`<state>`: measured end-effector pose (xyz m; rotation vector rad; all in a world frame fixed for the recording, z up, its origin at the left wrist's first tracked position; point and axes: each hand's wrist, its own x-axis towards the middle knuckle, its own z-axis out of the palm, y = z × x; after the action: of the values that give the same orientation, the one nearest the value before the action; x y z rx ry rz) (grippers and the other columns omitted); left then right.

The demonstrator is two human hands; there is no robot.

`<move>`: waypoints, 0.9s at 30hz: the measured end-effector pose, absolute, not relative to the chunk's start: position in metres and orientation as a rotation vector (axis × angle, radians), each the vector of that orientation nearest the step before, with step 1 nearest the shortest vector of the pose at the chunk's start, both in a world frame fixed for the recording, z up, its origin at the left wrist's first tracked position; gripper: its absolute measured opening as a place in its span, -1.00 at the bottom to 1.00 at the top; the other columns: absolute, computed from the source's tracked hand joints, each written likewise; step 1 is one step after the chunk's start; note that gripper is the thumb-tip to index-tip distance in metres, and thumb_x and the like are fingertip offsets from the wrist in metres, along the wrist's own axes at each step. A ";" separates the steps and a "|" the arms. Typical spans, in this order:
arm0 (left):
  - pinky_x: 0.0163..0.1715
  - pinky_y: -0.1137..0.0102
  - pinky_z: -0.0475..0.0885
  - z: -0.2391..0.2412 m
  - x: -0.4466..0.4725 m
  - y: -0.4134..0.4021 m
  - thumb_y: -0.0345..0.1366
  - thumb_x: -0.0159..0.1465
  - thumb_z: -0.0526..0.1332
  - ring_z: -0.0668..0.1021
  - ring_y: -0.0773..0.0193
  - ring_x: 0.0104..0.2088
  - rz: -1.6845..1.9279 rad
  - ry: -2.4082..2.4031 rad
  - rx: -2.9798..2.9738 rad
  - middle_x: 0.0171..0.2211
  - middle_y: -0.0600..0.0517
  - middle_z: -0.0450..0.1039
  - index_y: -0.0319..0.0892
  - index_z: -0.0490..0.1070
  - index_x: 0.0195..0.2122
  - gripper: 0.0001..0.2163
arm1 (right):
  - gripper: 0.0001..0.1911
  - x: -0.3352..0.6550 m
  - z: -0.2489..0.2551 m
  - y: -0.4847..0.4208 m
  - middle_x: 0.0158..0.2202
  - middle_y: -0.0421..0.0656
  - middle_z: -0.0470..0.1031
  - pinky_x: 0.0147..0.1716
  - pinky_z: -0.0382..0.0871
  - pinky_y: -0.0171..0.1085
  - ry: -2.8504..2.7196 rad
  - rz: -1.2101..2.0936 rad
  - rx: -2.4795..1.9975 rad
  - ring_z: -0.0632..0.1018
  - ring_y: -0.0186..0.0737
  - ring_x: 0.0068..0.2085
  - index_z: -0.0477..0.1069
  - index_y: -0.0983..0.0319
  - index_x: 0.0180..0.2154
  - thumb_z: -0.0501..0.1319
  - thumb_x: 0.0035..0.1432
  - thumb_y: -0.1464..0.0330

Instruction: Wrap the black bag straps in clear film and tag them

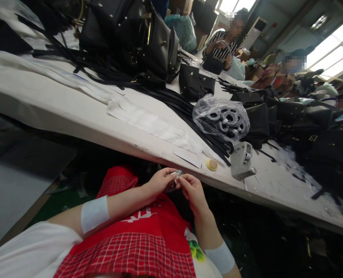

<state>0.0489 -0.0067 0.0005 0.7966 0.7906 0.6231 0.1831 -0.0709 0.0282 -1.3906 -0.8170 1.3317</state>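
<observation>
My left hand [159, 181] and my right hand [193, 190] meet just below the front edge of the white table [58, 108], over my red apron. Both pinch a small pale strip-like piece [177, 174] between the fingertips; I cannot make out what it is. On the table just beyond lie a small round yellow item [212, 165], a grey tool block [242, 160] and white paper strips [148, 121].
A clear plastic bag of grey rings [222, 117] sits behind the grey block. Black straps [185, 110] and black bags [133, 38] cover the far table. Other people sit at the far right end. More black bags pile up at right.
</observation>
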 end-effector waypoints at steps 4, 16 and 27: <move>-0.57 0.50 0.25 -0.001 0.047 -0.002 -0.07 -0.01 0.41 0.39 0.42 -0.59 0.645 0.761 0.723 -0.54 0.08 0.45 -0.31 0.47 -0.20 -0.55 | -0.68 0.184 0.024 -0.073 -0.59 -0.23 0.47 -0.75 -0.20 -0.44 -0.801 1.320 -1.434 0.10 -0.56 -0.73 0.48 0.29 -0.42 0.34 0.05 0.14; -0.57 0.51 0.27 0.000 0.039 -0.006 -0.08 0.14 0.30 0.37 0.43 -0.59 0.708 0.830 1.004 -0.46 0.08 0.45 -0.25 0.40 -0.05 -0.57 | -0.77 0.190 0.027 -0.074 -0.48 -0.20 0.50 -0.68 0.08 -0.42 -0.439 1.509 -1.095 0.13 -0.55 -0.70 0.53 0.27 -0.32 0.30 0.04 0.23; -0.19 0.36 0.40 0.010 0.029 -0.002 -0.37 0.22 0.17 0.52 0.20 -0.25 0.753 0.815 1.791 -0.29 -0.03 0.51 -0.16 0.57 -0.21 -0.80 | -0.82 0.190 0.027 -0.078 -0.47 -0.25 0.43 -0.67 0.09 -0.41 -0.205 1.608 -0.997 0.04 -0.50 -0.67 0.53 0.23 -0.29 0.27 0.04 0.30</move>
<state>0.0294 -0.0024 0.0097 1.7914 0.8150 0.7528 0.1899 -0.0781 0.0268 -0.9966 -0.2054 1.6083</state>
